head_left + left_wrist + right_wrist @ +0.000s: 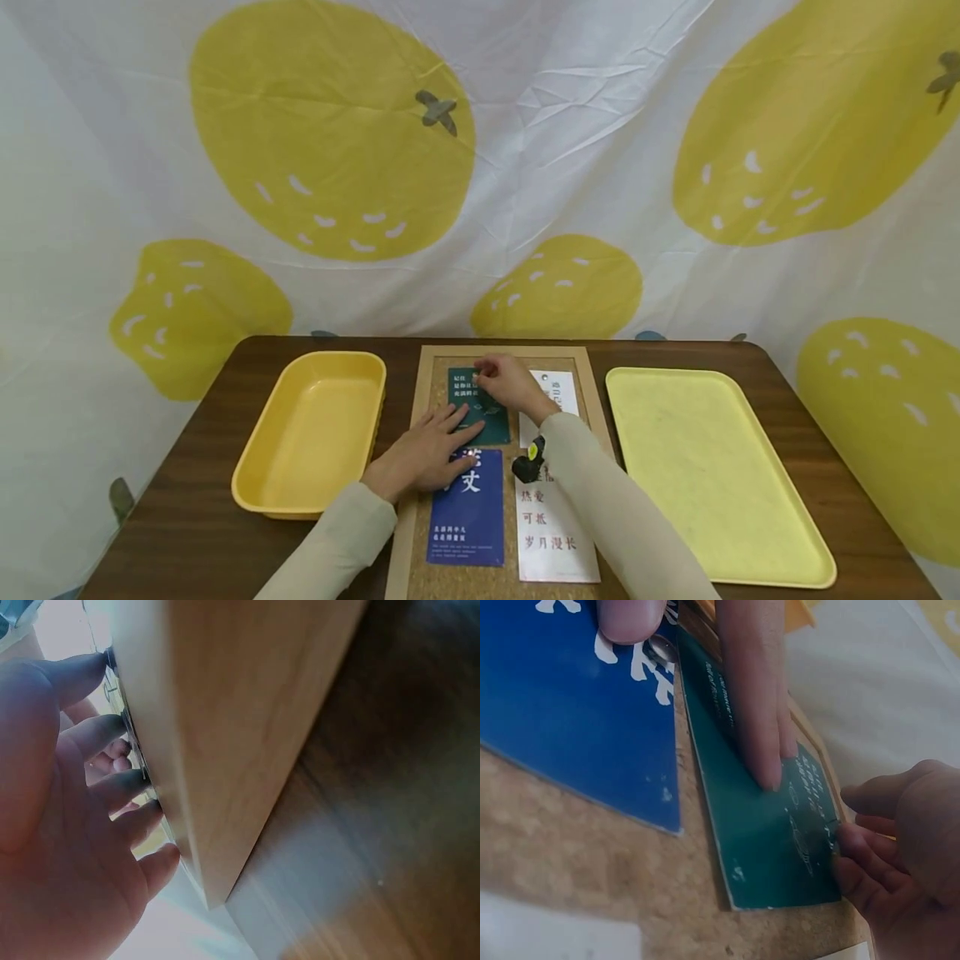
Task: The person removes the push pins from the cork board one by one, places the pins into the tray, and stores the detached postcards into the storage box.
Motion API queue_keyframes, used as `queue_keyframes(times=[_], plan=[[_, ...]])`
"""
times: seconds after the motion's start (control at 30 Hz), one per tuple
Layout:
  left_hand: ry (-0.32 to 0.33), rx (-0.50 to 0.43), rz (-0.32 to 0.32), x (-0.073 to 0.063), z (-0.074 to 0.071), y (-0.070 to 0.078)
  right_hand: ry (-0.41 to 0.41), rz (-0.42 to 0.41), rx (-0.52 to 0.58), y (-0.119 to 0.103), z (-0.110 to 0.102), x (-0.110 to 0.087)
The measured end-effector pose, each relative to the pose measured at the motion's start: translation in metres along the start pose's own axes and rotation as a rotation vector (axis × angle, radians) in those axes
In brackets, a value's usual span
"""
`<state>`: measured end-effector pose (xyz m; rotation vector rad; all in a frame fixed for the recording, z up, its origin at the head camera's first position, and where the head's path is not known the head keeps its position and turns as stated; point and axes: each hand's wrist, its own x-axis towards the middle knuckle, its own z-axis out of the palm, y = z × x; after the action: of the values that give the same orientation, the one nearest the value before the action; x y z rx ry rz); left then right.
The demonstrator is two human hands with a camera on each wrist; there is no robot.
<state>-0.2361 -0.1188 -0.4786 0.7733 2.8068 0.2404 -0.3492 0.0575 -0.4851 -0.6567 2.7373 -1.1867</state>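
Note:
A wood-framed cork board (pixel 510 525) lies in the middle of the table, bearing a green card (pixel 491 427), a blue card (pixel 465 521) and white cards. My left hand (pixel 431 446) is spread flat, fingers pressing the green card, thumb on the blue card's top edge. Beside that thumb, a silver thumbtack (pixel 661 649) sits on the blue card. At the green card's top, my right hand (pixel 513 385) pinches what looks like a thumbtack; only a thin dark tip shows by its fingertips (pixel 847 834), the rest hidden.
A deep yellow basin (pixel 247 483) stands left of the board, and a pale yellow tray (pixel 705 475) lies to its right. A white card (pixel 558 562) is on the board's near right. Behind the table (pixel 187 533) hangs a lemon-print curtain (pixel 502 167).

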Motion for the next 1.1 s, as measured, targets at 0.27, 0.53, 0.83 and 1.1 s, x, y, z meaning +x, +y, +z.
queue_keyframes(times=[0.27,0.53,0.83,1.1], plan=[[-0.005,0.006,-0.001,0.0,0.001,0.0,0.04,0.064,-0.024,0.002,0.008,0.003],[-0.014,0.009,-0.011,-0.001,0.001,0.0,0.075,0.125,-0.003,0.004,0.017,0.005],[-0.018,-0.005,-0.011,0.0,0.001,0.0,0.118,0.178,0.035,0.005,0.02,0.006],[-0.014,-0.008,0.002,0.001,0.001,-0.001,0.145,0.197,0.051,0.005,0.021,0.006]])
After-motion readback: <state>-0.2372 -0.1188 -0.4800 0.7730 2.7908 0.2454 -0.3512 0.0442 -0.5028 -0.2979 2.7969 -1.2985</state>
